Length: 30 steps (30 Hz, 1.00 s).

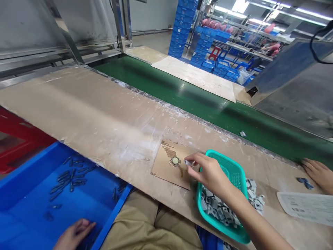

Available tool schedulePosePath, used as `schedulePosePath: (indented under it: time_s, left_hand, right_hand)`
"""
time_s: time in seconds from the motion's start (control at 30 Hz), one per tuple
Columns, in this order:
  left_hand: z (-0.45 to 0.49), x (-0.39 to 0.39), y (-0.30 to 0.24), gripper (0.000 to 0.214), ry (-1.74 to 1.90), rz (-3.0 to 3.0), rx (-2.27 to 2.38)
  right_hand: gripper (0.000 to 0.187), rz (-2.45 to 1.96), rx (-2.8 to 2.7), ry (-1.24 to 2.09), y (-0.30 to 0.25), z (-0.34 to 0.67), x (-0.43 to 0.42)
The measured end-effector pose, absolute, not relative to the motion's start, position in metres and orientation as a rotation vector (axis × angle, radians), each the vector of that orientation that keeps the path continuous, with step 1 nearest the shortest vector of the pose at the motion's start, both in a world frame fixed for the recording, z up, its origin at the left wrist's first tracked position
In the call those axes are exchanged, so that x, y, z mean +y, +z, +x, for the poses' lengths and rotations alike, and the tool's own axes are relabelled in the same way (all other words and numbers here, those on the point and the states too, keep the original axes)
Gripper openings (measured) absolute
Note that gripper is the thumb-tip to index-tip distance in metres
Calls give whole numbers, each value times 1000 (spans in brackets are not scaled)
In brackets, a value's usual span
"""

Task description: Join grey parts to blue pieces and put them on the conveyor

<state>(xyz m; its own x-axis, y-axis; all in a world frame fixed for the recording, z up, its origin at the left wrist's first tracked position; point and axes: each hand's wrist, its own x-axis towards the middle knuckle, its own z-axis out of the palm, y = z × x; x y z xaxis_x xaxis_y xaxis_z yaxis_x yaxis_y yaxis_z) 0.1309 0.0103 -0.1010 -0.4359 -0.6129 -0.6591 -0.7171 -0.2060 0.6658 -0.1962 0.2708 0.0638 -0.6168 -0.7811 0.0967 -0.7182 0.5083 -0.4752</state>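
Right hand (208,172): fingers pinch a small white part (187,162) over the card (173,168), beside the teal basket (238,173). Left hand (74,234) rests in the blue bin (28,194), fingers loosely curled, gripping nothing visible.

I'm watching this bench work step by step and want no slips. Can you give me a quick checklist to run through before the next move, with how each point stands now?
1. Right hand has a firm pinch on the small white piece: ok, held at the fingertips.
2. Round blob sits on the cardboard pad: ok, just left of the piece.
3. Teal basket stocked with grey parts: ok, but it overhangs the bench edge.
4. Left hand has a part ready from the blue bin: cannot tell, fingers curled low in the bin.
5. Another person's hand at the far right keeps apart: ok.
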Motion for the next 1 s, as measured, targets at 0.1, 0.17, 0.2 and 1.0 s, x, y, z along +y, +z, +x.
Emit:
schedulePosePath:
  time_s: [0.1, 0.17, 0.2, 1.0]
  left_hand:
    - [117, 9, -79, 45, 2140, -1785, 1485]
    - [106, 9, -64, 51, 2289, -1788, 1252]
    - [100, 11, -55, 56, 2343, -1775, 1169]
    - [-46, 129, 35, 15, 2867, -1123, -179]
  right_hand:
    - [18, -1440, 2563, -605, 52, -201, 254]
    - [20, -1488, 2566, -497, 44, -204, 246]
    - [20, -1507, 2565, -440, 41, -205, 242]
    - [14, -417, 2313, -1592, 76, -117, 262]
